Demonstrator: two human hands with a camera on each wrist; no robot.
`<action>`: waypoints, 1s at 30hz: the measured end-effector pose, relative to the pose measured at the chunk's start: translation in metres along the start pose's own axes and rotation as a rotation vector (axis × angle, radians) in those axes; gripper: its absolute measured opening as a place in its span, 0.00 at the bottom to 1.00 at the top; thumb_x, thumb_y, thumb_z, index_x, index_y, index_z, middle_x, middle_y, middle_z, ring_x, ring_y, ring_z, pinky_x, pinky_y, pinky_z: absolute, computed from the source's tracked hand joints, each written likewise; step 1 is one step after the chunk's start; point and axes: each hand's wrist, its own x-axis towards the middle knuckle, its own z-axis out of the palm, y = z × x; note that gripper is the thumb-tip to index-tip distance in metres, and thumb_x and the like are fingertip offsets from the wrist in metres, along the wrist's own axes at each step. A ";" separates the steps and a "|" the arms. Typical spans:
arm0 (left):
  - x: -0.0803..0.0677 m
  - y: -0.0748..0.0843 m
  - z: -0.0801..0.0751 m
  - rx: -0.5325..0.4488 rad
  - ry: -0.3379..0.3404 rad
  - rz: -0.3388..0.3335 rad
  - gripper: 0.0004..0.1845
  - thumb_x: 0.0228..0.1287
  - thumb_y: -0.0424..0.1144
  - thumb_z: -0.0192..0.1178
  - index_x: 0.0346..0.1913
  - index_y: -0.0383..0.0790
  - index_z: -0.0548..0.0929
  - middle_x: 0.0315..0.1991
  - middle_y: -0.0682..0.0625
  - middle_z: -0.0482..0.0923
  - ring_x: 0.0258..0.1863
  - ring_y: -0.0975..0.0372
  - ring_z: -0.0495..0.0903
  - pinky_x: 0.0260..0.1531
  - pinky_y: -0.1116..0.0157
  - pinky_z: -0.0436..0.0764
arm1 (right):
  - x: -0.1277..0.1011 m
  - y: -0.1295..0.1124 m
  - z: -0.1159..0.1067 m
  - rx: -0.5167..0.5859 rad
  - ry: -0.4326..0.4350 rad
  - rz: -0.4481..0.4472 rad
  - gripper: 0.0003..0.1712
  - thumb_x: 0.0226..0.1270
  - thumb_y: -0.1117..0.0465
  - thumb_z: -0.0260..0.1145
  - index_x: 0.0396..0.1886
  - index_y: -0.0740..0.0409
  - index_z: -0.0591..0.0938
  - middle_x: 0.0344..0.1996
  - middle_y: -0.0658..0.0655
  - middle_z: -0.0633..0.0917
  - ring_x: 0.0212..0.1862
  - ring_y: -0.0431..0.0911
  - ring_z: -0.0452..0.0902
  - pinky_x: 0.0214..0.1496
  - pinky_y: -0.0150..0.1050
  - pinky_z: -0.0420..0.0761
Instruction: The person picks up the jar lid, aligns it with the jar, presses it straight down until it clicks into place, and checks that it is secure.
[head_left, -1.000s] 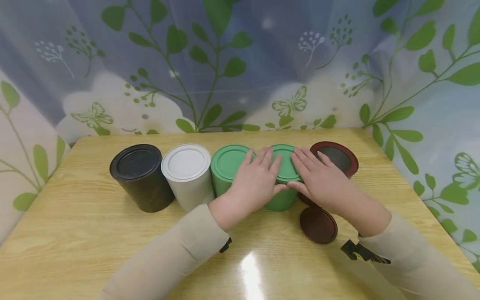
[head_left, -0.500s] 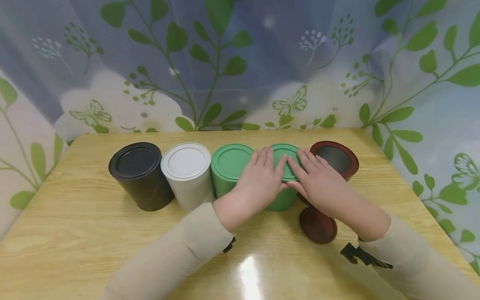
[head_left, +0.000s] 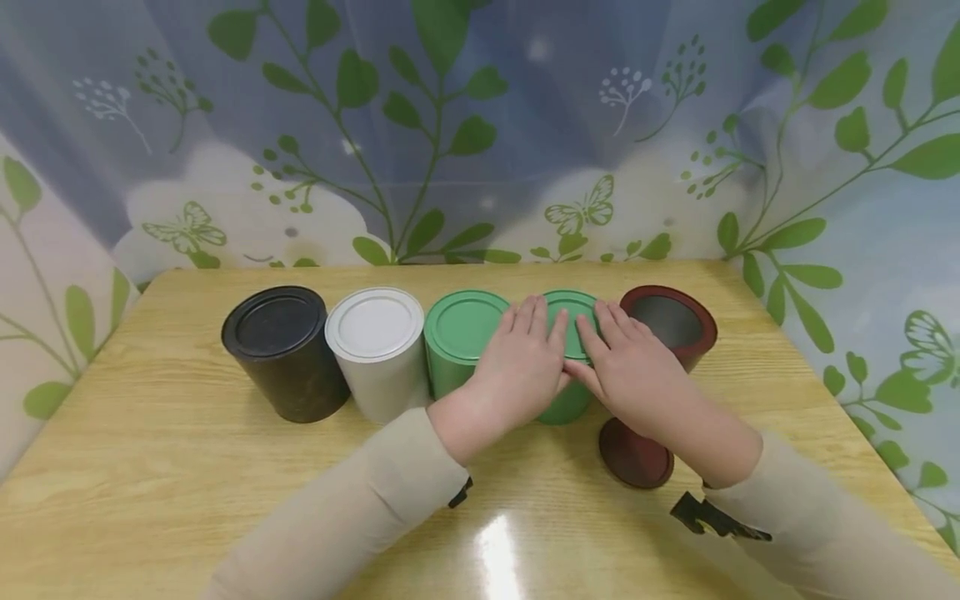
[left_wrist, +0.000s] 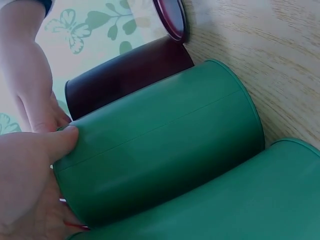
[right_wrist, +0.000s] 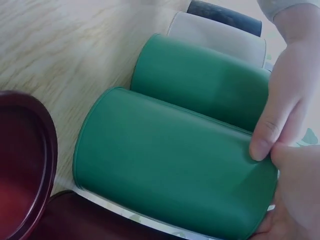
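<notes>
Both hands lie over the lid (head_left: 568, 305) of the right-hand green can (right_wrist: 170, 165), which stands upright with its lid on. My left hand (head_left: 522, 358) rests straight fingers on the lid's left side, with its thumb at the near rim, as the left wrist view shows. From the other side, my right hand (head_left: 637, 367) rests spread fingers on the lid's right part. The two thumbs meet at the front rim. Close to the left stands a second green can (head_left: 450, 375), also lidded. The hands hide much of the right-hand can's top.
A black can (head_left: 296, 375) and a white can (head_left: 382, 383), both lidded, continue the row leftward. At its right end stands a dark red can (head_left: 697, 346), uncovered. A dark red round lid (head_left: 636, 452) lies in front on the wooden table (head_left: 187, 500). A leaf-patterned curtain (head_left: 480, 167) hangs behind.
The left hand has shifted slightly right on the lid. My right hand has moved a little, bringing the thumbs together, and its fingers sit further right on the lid. The cans stay put.
</notes>
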 end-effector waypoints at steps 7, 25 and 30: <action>0.000 0.000 0.001 -0.023 0.015 0.010 0.36 0.69 0.59 0.43 0.68 0.34 0.63 0.66 0.35 0.60 0.68 0.48 0.57 0.64 0.54 0.59 | -0.002 0.001 0.003 -0.051 0.063 -0.021 0.34 0.70 0.45 0.53 0.67 0.63 0.67 0.62 0.76 0.64 0.64 0.66 0.60 0.58 0.58 0.67; 0.008 -0.007 -0.002 -0.016 -0.002 0.007 0.40 0.57 0.66 0.54 0.61 0.37 0.70 0.66 0.38 0.61 0.67 0.50 0.57 0.63 0.51 0.60 | 0.015 0.013 -0.001 0.053 -0.102 -0.065 0.47 0.68 0.34 0.44 0.70 0.69 0.54 0.70 0.66 0.54 0.71 0.57 0.48 0.66 0.58 0.55; 0.015 -0.010 0.000 -0.126 -0.051 0.057 0.39 0.57 0.64 0.57 0.61 0.37 0.67 0.70 0.38 0.52 0.70 0.52 0.51 0.64 0.54 0.60 | 0.013 0.015 -0.002 0.068 -0.093 -0.059 0.48 0.69 0.34 0.44 0.70 0.69 0.54 0.70 0.67 0.54 0.71 0.58 0.47 0.66 0.58 0.55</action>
